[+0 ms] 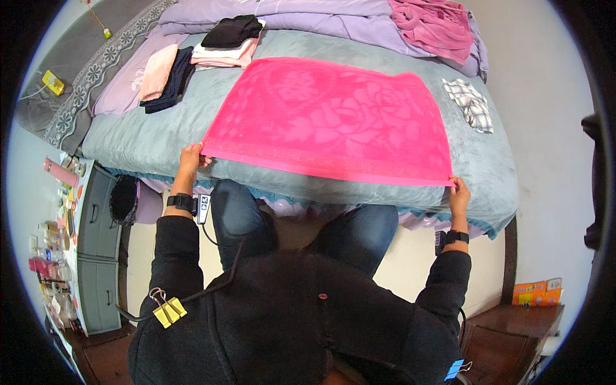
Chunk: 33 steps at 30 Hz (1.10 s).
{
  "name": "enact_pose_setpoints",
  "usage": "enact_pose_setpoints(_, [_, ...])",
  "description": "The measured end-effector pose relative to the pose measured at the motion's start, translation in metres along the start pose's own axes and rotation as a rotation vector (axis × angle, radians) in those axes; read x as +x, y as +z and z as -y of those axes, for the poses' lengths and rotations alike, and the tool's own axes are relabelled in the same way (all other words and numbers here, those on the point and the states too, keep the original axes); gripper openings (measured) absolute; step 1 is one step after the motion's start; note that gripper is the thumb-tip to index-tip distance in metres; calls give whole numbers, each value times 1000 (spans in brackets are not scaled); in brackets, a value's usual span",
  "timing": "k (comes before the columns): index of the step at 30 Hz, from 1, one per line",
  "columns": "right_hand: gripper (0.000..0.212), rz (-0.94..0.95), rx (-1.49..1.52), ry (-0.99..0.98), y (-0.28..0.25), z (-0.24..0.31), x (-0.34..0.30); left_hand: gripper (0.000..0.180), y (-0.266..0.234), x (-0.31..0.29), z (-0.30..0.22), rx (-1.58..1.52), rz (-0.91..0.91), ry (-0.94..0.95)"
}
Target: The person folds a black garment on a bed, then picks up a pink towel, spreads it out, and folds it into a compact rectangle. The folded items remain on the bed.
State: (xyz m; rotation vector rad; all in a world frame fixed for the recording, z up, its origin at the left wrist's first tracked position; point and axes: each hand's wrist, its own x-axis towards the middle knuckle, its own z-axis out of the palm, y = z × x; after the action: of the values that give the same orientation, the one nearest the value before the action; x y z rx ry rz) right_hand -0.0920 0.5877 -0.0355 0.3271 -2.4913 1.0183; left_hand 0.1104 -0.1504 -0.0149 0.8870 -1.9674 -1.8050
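Note:
A bright pink towel [333,119] with a rose pattern lies spread out on the grey-blue bed cover [135,131]. My left hand [191,160] pinches its near left corner at the bed's front edge. At the near right corner, my right hand [458,192] grips the towel between thumb and fingers. The near hem runs almost straight between both hands, while the far part rests flat on the bed.
Folded clothes [228,45] and a pink-and-dark pile [163,77] lie at the far left. A checked cloth [468,104] is on the right. Purple bedding [346,22] fills the back. A bin [131,200] and a cluttered grey cabinet [96,237] stand left.

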Motion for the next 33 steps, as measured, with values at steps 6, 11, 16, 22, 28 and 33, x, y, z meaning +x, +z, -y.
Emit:
enact_pose_setpoints(6, [6, -11, 80, -33, -10, -4, -37, 25, -18, -27, 29, 53, -9, -64])
enact_pose_setpoints(11, [7, -16, -46, 19, -16, -3, -68, 24, -17, -32, 39, 38, 66, -143])
enact_pose_setpoints(16, [12, -99, 50, 84, -7, -9, -80, 27, -24, -40, 42, 92, 92, -131])
enact_pose_setpoints(22, [25, 14, -188, 58, -10, 15, -78, 26, -28, -52, 52, 345, 12, -63])
enact_pose_setpoints(28, [41, -138, -390, -244, 23, 135, -54, 33, 33, -52, -3, 857, -403, 646])
enact_pose_setpoints(33, [56, 287, -91, -392, 148, 251, -64, 58, 174, -75, -15, 985, 142, 1066])
